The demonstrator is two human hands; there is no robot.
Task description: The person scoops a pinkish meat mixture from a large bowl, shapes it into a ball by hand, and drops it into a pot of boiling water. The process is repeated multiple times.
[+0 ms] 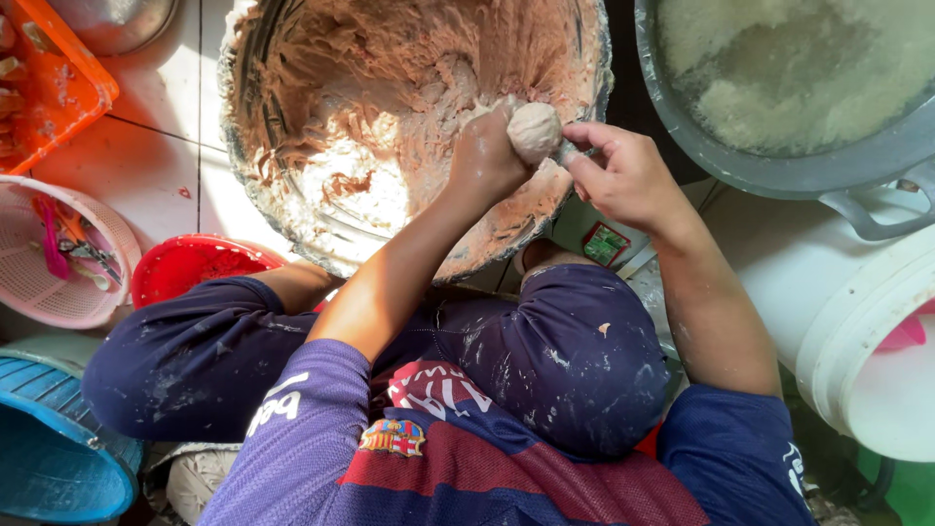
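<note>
My left hand [484,156] is closed around pinkish paste and squeezes out a round pale ball [534,131] at the top of the fist. My right hand [623,175] holds a small metal spoon [575,151] against the side of the ball. Both hands hover over the near right rim of a large metal basin [255,209] smeared with the same pink-beige paste [390,88].
A big grey pot of whitish liquid [789,78] stands at the top right, a white bucket [857,321] below it. On the left are an orange crate [58,88], a pink basket [58,253], a red bowl [190,265] and a blue tub [58,458]. My knees fill the lower middle.
</note>
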